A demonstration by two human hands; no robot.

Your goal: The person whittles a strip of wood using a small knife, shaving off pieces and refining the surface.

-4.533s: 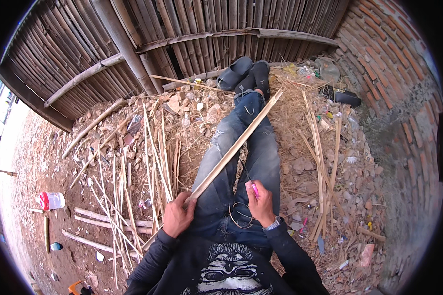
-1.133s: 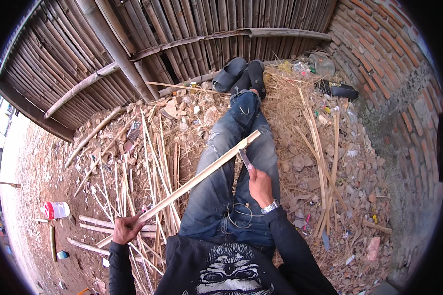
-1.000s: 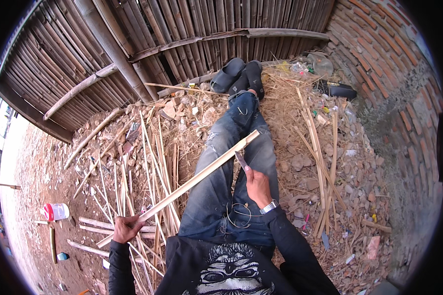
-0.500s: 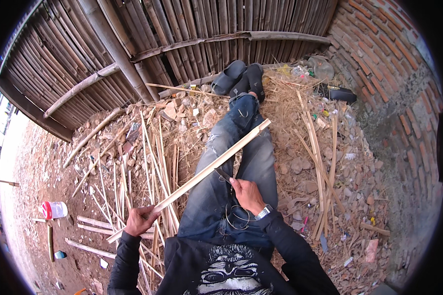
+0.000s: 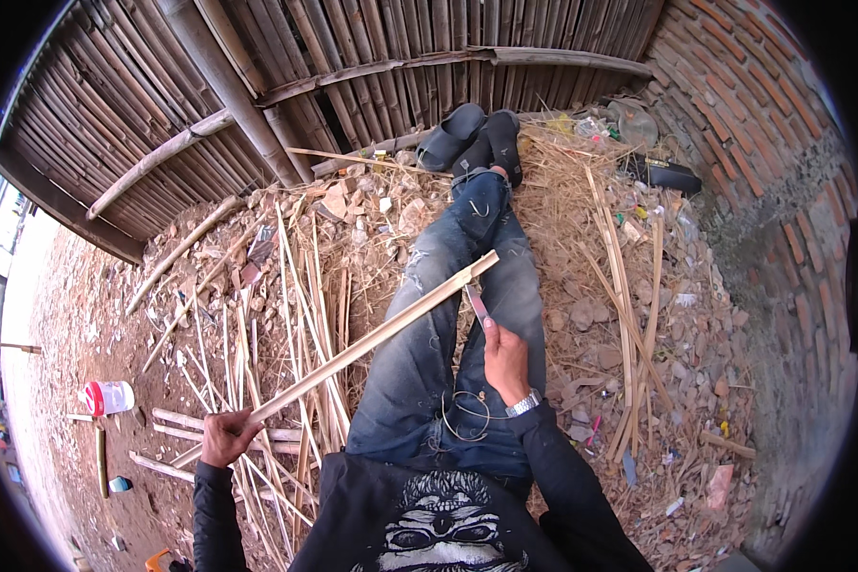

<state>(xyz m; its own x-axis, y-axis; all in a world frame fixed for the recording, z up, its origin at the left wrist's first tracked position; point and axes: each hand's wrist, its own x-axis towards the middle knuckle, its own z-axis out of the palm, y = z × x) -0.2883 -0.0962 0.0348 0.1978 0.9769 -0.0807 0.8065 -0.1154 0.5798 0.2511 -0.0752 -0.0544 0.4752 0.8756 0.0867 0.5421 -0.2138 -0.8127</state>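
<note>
A long split bamboo strip (image 5: pixel 367 345) lies slantwise across my outstretched legs, its far end above my knees. My left hand (image 5: pixel 227 438) is closed around its lower end. In my right hand (image 5: pixel 506 366) is a knife (image 5: pixel 476 303), gripped by the handle with the thumb along it. The blade's tip meets the strip close to its far end. A thin loop of cord or bamboo fibre (image 5: pixel 466 417) rests on my lap, below the right wrist.
Cut bamboo strips (image 5: pixel 300 329) lie in a heap to my left, with more strips (image 5: pixel 623 305) on the right. Short poles (image 5: pixel 186 431) and a red-and-white tub (image 5: pixel 108 398) are farther left. A bamboo fence (image 5: pixel 381 48) stands ahead and a brick wall (image 5: pixel 782 143) to the right.
My left hand has drawn the bamboo strip down and to the left. My right hand, with the knife, has moved up and right, from mid-strip to near its far end.
</note>
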